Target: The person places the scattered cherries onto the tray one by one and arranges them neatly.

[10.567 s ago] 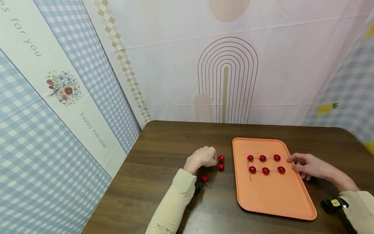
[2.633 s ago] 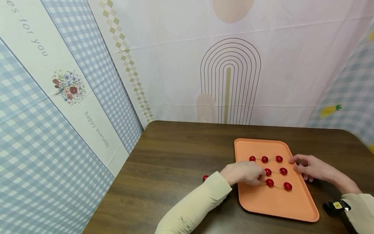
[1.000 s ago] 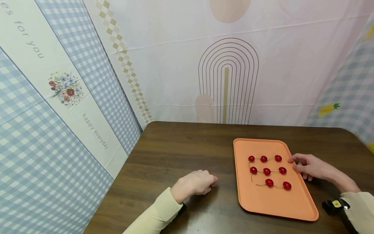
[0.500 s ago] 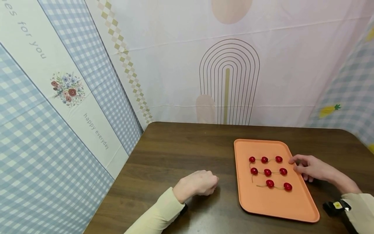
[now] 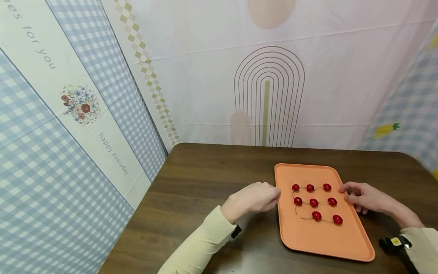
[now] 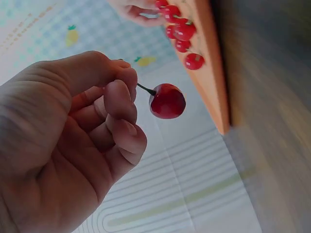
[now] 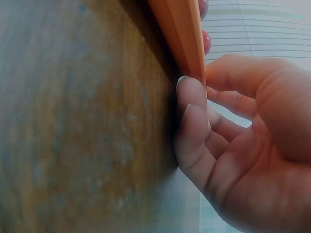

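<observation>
My left hand [image 5: 252, 198] is at the left rim of the orange tray [image 5: 321, 240] in the head view. Between thumb and index finger it pinches the stem of a red cherry [image 6: 167, 102], seen in the left wrist view; the head view hides this cherry behind the hand. On the tray several cherries lie in rows: three at the back [image 5: 310, 188], three in the middle [image 5: 313, 202] and two in front [image 5: 316, 216], their thin stems lying sideways. My right hand [image 5: 367, 196] grips the tray's right edge, thumb above and fingertips [image 7: 190, 92] beneath.
A dark brown wooden table [image 5: 205, 167] carries the tray on its right half. Behind it hangs a pale printed cloth [image 5: 202, 83], with a blue checked cloth [image 5: 30, 152] on the left.
Earlier, loose cherries lay left of the tray; two now form its front row. Over the last second my left hand has moved from the table rightward to the tray's rim. The right stays put.
</observation>
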{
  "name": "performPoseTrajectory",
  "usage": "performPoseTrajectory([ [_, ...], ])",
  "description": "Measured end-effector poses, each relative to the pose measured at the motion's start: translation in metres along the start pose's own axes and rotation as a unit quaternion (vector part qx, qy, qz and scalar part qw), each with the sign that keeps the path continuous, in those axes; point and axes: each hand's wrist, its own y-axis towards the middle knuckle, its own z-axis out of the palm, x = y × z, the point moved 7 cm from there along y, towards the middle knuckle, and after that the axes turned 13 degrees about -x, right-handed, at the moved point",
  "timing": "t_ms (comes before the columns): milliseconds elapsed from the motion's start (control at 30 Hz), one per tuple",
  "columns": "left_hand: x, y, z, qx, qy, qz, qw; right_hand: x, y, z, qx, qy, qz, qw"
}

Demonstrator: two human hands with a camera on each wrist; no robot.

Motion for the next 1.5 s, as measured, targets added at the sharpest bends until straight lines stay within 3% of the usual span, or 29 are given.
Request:
performPoseTrajectory([
  [267,-0.013,0.024,0.001,0.008,0.006,0.002,0.9999,0.001,0.001,0.002,-0.004,-0.007,0.006,1.0],
  [600,-0.042,0.047,0.026,0.049,0.056,0.01,0.9972,0.002,0.002,-0.003,-0.004,-0.009,0.007,1.0],
  [733,-0.056,0.051,0.047,0.102,0.078,-0.009,0.9917,0.001,0.001,-0.003,-0.004,-0.011,0.008,1.0],
  [833,-0.067,0.052,0.063,0.157,0.09,-0.022,0.9832,0.001,0.0,-0.004,-0.007,-0.013,0.009,1.0],
  [1000,-0.084,0.051,0.081,0.219,0.097,-0.013,0.9709,-0.002,-0.001,-0.005,-0.01,-0.014,0.018,1.0],
  [1167,-0.089,0.048,0.087,0.219,0.101,0.0,0.9705,-0.001,-0.001,-0.004,-0.009,-0.009,0.011,1.0],
  [1300,-0.089,0.05,0.087,0.221,0.088,-0.009,0.9711,-0.001,-0.002,-0.004,-0.01,-0.006,0.009,1.0],
  [1433,-0.086,0.05,0.082,0.226,0.061,-0.024,0.9719,-0.001,-0.003,-0.003,-0.007,-0.004,0.005,1.0],
  [1500,-0.081,0.051,0.073,0.205,0.042,-0.022,0.9776,-0.002,-0.002,-0.001,-0.004,-0.002,0.004,1.0],
])
